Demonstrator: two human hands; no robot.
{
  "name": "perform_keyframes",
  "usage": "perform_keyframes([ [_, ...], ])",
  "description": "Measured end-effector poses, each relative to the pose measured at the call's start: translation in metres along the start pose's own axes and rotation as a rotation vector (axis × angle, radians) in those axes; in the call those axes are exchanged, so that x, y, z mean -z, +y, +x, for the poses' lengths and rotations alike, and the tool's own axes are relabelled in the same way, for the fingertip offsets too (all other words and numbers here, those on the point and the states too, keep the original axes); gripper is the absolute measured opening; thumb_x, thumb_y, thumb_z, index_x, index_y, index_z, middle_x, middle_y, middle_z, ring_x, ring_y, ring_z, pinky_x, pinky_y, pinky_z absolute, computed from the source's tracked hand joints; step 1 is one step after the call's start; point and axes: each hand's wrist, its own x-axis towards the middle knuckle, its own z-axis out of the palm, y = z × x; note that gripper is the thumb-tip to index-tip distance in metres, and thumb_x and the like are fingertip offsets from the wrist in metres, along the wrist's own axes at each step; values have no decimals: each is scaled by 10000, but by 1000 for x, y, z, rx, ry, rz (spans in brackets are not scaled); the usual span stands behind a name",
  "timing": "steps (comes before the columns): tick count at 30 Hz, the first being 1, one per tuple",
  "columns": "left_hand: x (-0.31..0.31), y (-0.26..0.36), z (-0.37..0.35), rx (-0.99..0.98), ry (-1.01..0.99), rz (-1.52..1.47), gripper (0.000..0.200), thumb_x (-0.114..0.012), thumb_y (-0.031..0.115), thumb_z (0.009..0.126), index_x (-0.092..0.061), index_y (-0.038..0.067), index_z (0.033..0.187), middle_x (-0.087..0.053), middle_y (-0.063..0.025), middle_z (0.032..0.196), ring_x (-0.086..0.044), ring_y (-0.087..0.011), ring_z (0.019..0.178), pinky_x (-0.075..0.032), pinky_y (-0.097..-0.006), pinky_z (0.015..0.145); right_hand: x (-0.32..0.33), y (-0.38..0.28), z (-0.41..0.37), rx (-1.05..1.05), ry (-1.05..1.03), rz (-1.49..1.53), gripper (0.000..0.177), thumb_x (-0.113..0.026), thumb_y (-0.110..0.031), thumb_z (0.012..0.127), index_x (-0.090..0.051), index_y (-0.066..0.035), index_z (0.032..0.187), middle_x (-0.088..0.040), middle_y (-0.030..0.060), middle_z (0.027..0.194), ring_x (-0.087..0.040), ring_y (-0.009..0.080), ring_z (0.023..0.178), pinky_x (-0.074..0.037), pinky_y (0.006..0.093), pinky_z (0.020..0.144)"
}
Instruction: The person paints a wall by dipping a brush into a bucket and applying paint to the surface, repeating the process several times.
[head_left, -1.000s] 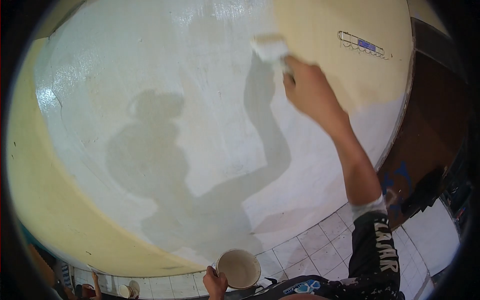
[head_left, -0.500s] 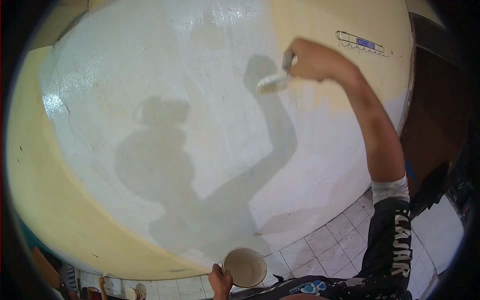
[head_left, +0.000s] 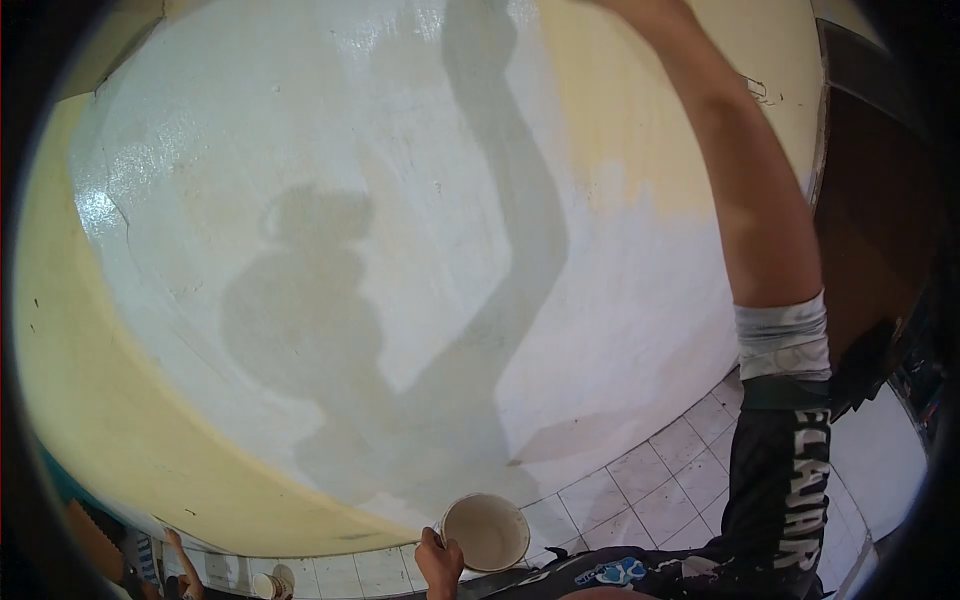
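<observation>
At the bottom, my left hand [head_left: 438,562] is closed around the left rim of a whitish paint bucket [head_left: 518,520]. The bucket is tipped so that its pale inside faces me. My right arm [head_left: 745,170] stretches up along the wall. Only the edge of my right hand [head_left: 615,4] shows at the top of the view; its fingers are cut off, and no brush is visible now. In front of me the wall [head_left: 420,290] carries wide whitish paint, with yellow [head_left: 610,130] at the upper right in a ragged border. My shadow falls across it.
Another person's arm [head_left: 183,562] reaches toward the wall at lower left, beside a small paint container [head_left: 265,585]. White floor tiles [head_left: 650,470] run along the wall's foot. A wire hook rack [head_left: 757,90] sits behind my forearm, and a dark doorway [head_left: 870,220] stands at right.
My right hand, which held a paintbrush, has moved up and mostly out of the view. The other person's arm has risen and moved left. My left hand keeps hold of the bucket.
</observation>
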Motion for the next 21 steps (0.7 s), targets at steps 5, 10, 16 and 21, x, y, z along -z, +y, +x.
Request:
perform_keyframes([
  [5,-1,1,1,36,-29,-27,196,-604,113,711,-452,-12,705,-500,-179,564,-502,-348,492,-421,-456,516,-87,69,-98,258,83,25,272,-598,-109,878,-624,1,1125,-656,287,872,-648,458,833,-515,484,750],
  [10,0,9,7,7,-35,-6,178,-603,102,712,-463,-7,722,-521,-199,573,-543,-427,525,-442,-488,539,-100,82,-226,-27,-337,132,310,-571,-72,868,-596,28,1160,-654,295,855,-646,469,847,-513,549,765],
  [16,-2,12,11,-34,-60,-30,169,-599,95,727,-462,-4,727,-512,-195,565,-528,-426,508,-443,-484,533,-85,115,-280,-153,-691,160,264,-606,-49,869,-631,27,1121,-660,287,878,-651,444,828,-500,473,752],
  [21,-3,24,13,-33,-90,-20,157,-598,91,727,-472,-3,729,-534,-205,578,-555,-420,522,-448,-477,533,-69,132,-189,-102,-548,49,294,-663,-111,851,-664,30,1110,-688,261,915,-684,361,853,-520,410,787],
])
